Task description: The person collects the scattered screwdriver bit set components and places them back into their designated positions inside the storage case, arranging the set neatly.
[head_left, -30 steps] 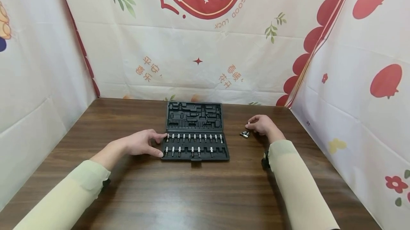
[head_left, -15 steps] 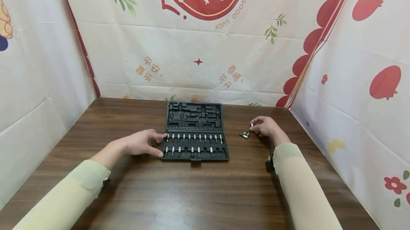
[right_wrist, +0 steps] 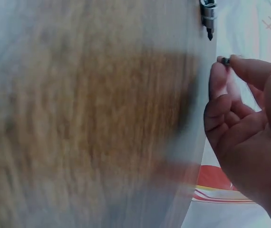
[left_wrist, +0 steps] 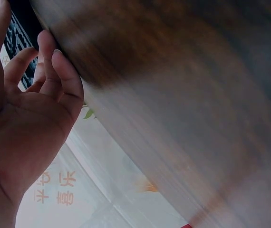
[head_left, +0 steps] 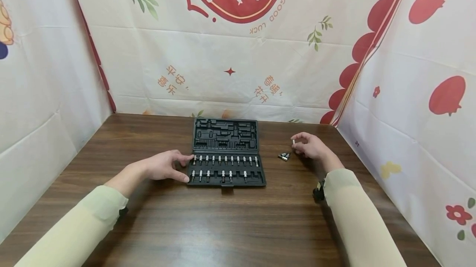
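A black socket-bit case (head_left: 226, 151) lies unfolded on the table, its lower half holding two rows of silver bit sockets, with several bare slots toward the right of the front row. My left hand (head_left: 163, 165) rests at the case's left edge, thumb at the front corner and index finger near the hinge; the left wrist view shows its other fingers loosely bent. To the right of the case, my right hand (head_left: 311, 147) pinches a small bit socket (right_wrist: 226, 61) between thumb and index finger. Close by on the tabletop lie several loose bit sockets (head_left: 284, 156).
The brown wooden table (head_left: 208, 225) runs back to a printed cloth (head_left: 230, 52) hanging behind it. More cloth hangs along the left and right sides. The lid (head_left: 226, 134) lies toward the back with moulded recesses.
My right hand has drawn slightly right and toward me, away from the loose bit sockets, with one pinched in its fingertips. The left hand and the case have stayed put.
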{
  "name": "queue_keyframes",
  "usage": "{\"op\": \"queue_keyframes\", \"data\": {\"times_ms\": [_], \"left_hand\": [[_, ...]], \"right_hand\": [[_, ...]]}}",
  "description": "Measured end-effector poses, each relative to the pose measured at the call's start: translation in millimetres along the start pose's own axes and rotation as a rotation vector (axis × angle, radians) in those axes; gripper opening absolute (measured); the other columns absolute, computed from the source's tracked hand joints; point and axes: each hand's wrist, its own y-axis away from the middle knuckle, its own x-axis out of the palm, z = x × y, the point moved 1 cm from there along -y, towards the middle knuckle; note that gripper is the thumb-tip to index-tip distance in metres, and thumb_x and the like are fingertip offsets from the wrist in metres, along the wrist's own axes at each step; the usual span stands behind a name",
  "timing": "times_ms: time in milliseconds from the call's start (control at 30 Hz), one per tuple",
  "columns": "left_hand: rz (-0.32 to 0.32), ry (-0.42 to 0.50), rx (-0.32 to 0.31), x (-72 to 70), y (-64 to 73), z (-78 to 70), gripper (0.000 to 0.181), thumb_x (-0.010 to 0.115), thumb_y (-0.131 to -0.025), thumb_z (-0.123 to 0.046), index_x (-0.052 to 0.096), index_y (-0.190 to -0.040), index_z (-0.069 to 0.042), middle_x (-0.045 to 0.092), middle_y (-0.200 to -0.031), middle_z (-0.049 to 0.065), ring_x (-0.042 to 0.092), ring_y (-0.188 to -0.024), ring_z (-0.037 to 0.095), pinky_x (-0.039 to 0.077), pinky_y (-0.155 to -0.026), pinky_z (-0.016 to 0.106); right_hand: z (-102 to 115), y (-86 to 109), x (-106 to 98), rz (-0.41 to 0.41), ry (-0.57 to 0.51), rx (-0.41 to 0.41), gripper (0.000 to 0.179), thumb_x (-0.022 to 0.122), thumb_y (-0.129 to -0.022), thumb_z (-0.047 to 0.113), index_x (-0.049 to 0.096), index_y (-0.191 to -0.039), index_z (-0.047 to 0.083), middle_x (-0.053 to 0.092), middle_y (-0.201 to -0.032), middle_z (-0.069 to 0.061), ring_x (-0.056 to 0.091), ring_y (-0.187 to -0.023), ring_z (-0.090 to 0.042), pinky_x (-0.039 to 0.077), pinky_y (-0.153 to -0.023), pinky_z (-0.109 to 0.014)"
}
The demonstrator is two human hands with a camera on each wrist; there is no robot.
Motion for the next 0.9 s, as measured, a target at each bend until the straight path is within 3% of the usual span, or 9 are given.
{"op": "queue_keyframes", "data": {"times_ms": [300, 567, 767, 900], "left_hand": [[0.003, -0.004, 0.002, -0.9, 2.0, -1.1, 0.090, 0.090, -0.093, -0.041, 0.049, -0.166, -0.008, 0.063, -0.133, 0.016, 0.062, -0.096, 0.017, 0.051, -0.089, 0.036], [-0.003, -0.009, 0.008, -0.4, 0.6, 1.0, 0.090, 0.090, -0.093, -0.042, 0.050, -0.165, -0.008, 0.064, -0.131, 0.015, 0.062, -0.096, 0.016, 0.051, -0.090, 0.036], [-0.005, -0.018, 0.007, -0.1, 0.5, 0.5, 0.089, 0.090, -0.093, -0.043, 0.051, -0.165, -0.009, 0.065, -0.130, 0.014, 0.062, -0.098, 0.017, 0.051, -0.090, 0.036], [-0.005, -0.017, 0.007, -0.7, 1.0, -0.2, 0.089, 0.090, -0.093, -0.043, 0.051, -0.165, -0.009, 0.064, -0.130, 0.015, 0.062, -0.097, 0.016, 0.051, -0.090, 0.036]], "right_hand": [[8.4, 6.2, -2.8, -0.076, -0.186, -0.082, 0.048, 0.073, -0.109, 0.031, 0.062, -0.150, 0.010, 0.071, -0.142, -0.023, 0.071, -0.109, -0.014, 0.059, -0.091, -0.031], [33.7, 19.5, 10.3, -0.050, -0.226, -0.146, 0.042, 0.079, -0.104, 0.034, 0.071, -0.140, 0.012, 0.080, -0.121, -0.008, 0.073, -0.099, -0.016, 0.062, -0.086, -0.036], [52.4, 27.9, 27.4, -0.010, -0.259, -0.170, 0.036, 0.081, -0.103, 0.030, 0.073, -0.134, 0.014, 0.080, -0.117, -0.013, 0.073, -0.095, -0.028, 0.063, -0.083, -0.042], [62.8, 29.6, 38.5, 0.013, -0.263, -0.180, 0.035, 0.083, -0.101, 0.029, 0.074, -0.131, 0.014, 0.082, -0.114, -0.010, 0.073, -0.090, -0.023, 0.060, -0.076, -0.038]]}}
